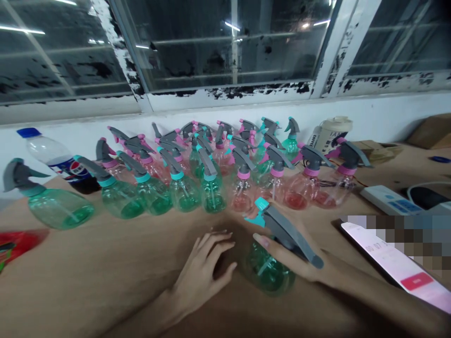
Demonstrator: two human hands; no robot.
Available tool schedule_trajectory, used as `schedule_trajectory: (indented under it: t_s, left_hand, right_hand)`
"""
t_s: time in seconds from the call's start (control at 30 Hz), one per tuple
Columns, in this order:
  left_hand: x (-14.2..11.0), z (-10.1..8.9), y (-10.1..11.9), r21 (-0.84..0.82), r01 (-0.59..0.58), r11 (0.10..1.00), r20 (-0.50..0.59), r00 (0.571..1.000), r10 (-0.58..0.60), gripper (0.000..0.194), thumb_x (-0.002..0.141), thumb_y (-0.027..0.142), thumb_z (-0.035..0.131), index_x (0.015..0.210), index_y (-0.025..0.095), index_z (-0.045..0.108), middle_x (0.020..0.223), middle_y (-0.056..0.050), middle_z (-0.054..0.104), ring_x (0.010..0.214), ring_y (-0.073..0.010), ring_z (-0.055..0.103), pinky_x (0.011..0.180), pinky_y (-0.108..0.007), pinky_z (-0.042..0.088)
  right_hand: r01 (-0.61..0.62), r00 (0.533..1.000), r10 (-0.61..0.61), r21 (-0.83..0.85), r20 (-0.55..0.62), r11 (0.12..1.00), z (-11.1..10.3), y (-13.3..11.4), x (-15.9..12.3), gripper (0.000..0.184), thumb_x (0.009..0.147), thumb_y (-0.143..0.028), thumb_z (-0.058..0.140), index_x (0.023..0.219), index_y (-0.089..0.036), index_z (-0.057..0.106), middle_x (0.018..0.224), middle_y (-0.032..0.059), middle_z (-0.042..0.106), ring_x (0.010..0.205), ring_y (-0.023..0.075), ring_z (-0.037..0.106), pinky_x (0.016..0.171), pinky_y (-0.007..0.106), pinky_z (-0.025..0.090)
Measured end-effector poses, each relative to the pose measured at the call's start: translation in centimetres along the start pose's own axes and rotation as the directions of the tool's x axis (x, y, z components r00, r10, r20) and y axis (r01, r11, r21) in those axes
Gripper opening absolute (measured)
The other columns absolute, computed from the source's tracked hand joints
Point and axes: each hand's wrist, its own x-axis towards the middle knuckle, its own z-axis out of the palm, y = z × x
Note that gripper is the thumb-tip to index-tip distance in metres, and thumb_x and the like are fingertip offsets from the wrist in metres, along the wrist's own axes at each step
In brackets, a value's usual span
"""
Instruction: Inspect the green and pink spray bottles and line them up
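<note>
- 1 x R. hand (305, 268): clamped round neck of green spray btl., thumb across near side.
- 1 x green spray btl. (271, 272): grey/teal head, green liquid inside; over table (105, 263), front of the rows, slightly R of ctr. Base resting or lifted: can't tell.
- 1 x L. hand (200, 265): bare, nothing held, fingers half-curled, thumb apart from them; just L of held btl., not touching it.
- 1 x phone (384, 249): R side, screen lit, part pixelated, red button at lower end.
- 1 x red packet (21, 241): far L, cut off by frame edge.
- Front row (213, 197), spray btls., L to R: 5 x green w/ teal collars, then 4 x pink w/ pink collars.
- 1 x power strip (392, 199): white/blue, R, beyond phone.
- Back rows (221, 159): more spray btls., pink & green mixed, overlapping; exact qty. unclear.
- 1 x cola btl. (63, 162): L, blue cap, dark liquid.
- 1 x lidded cup (331, 134): cream, behind R end of rows.
- 1 x cardboard box (431, 131): far R.
- Wall (211, 113): white; above it, window (211, 51), dark panes, peeling frame.
</note>
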Motion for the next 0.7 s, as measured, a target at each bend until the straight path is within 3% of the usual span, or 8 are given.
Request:
schedule_trajectory:
  t_s: [0.17, 0.43, 0.7]
  left_hand:
    - [0.07, 0.52, 0.35, 0.070, -0.052, 0.996, 0.034, 0.998, 0.050, 0.033, 0.083, 0.016, 0.053, 0.115, 0.021, 0.049, 0.121, -0.009, 0.055, 0.113, -0.0267, 0.049, 0.091, -0.046, 0.041]
    - [0.06, 0.74, 0.02, 0.106, -0.049, 0.993, 0.021, 0.999, 0.047, 0.035, 0.085, 0.016, 0.050, 0.119, 0.020, 0.046, 0.120, -0.009, 0.054, 0.112, -0.0263, 0.049, 0.091, -0.046, 0.041]
    - [0.00, 1.00, -0.05, 0.141, -0.037, 0.989, 0.029, 0.999, 0.034, 0.032, 0.087, 0.017, 0.047, 0.119, 0.020, 0.046, 0.120, -0.009, 0.055, 0.110, -0.0256, 0.051, 0.090, -0.046, 0.043]
  right_hand:
    - [-0.050, 0.999, 0.048, 0.066, 0.025, 0.997, -0.32, 0.02, 0.04, 0.024, 0.081, -0.030, 0.049, 0.104, -0.026, 0.056, 0.090, 0.0027, 0.065, 0.079, 0.0192, 0.063, 0.072, 0.033, 0.053]
    - [0.032, 0.999, -0.029, 0.119, -0.023, 0.992, -0.27, 0.19, -0.13, 0.004, 0.081, -0.023, 0.049, 0.080, -0.022, 0.053, 0.071, -0.0009, 0.058, 0.068, 0.0147, 0.060, 0.063, 0.029, 0.048]
    - [0.050, 0.998, -0.043, 0.132, -0.052, 0.990, 0.08, 0.36, -0.26, 0.010, 0.081, -0.024, 0.053, 0.091, -0.022, 0.055, 0.080, 0.0010, 0.060, 0.073, 0.0153, 0.060, 0.067, 0.030, 0.049]
